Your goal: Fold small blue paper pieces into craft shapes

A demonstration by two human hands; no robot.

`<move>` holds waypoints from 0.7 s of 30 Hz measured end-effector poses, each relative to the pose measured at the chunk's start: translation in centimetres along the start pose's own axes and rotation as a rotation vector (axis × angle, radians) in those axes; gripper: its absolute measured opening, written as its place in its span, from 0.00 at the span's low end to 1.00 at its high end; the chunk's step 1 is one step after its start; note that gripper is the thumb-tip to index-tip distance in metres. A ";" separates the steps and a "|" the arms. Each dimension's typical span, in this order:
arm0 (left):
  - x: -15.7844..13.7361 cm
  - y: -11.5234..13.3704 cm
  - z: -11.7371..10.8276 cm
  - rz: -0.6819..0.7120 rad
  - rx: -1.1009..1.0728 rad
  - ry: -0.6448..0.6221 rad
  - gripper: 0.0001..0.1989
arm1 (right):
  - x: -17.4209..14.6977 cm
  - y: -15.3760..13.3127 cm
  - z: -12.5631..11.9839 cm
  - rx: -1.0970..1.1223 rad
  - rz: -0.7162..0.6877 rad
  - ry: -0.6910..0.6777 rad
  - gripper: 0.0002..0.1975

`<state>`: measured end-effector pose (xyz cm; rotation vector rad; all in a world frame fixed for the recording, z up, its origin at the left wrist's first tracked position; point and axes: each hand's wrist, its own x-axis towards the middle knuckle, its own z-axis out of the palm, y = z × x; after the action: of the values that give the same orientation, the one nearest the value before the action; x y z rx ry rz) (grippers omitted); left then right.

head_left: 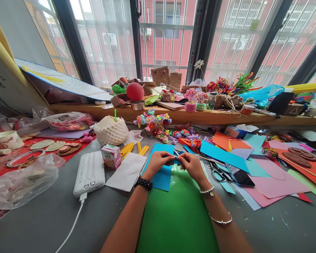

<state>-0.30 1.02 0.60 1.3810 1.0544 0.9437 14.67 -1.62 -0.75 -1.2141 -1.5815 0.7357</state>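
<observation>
Both hands meet near the middle of the view, over a green mat (173,218). My left hand (159,162) pinches a small folded strip of blue paper (176,160) between thumb and fingertips. On the strip's other end, my right hand (192,165) is closed in a pinch too. Under my left hand lies a sheet of blue paper (163,181). A larger blue paper piece (223,155) rests to the right of my right hand, with black-handled scissors (218,174) and a phone (240,175) just below it. How the strip is folded is hidden by my fingers.
A white power bank (89,172) with a cable, a small pink drink carton (111,156) and a white paper sheet (127,170) sit at left. Yellow paper strips (127,149) lie beyond. Pink paper sheets (279,181) spread at right. Crocheted flowers (154,123) stand at the back.
</observation>
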 end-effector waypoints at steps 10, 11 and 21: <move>0.3 -0.1 -0.5 -0.086 -0.099 -0.023 0.16 | 0.1 0.1 0.0 0.027 0.022 0.021 0.13; 0.3 -0.1 -0.5 -0.091 -0.100 -0.028 0.16 | 0.1 0.1 0.0 0.033 0.027 0.018 0.13; 0.1 0.3 -0.8 0.009 -0.033 0.045 0.14 | 0.2 0.4 -0.1 0.082 0.062 0.008 0.12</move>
<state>-0.97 1.35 0.90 1.3443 1.0626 0.9982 14.94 -1.37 -1.00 -1.2088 -1.4989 0.8265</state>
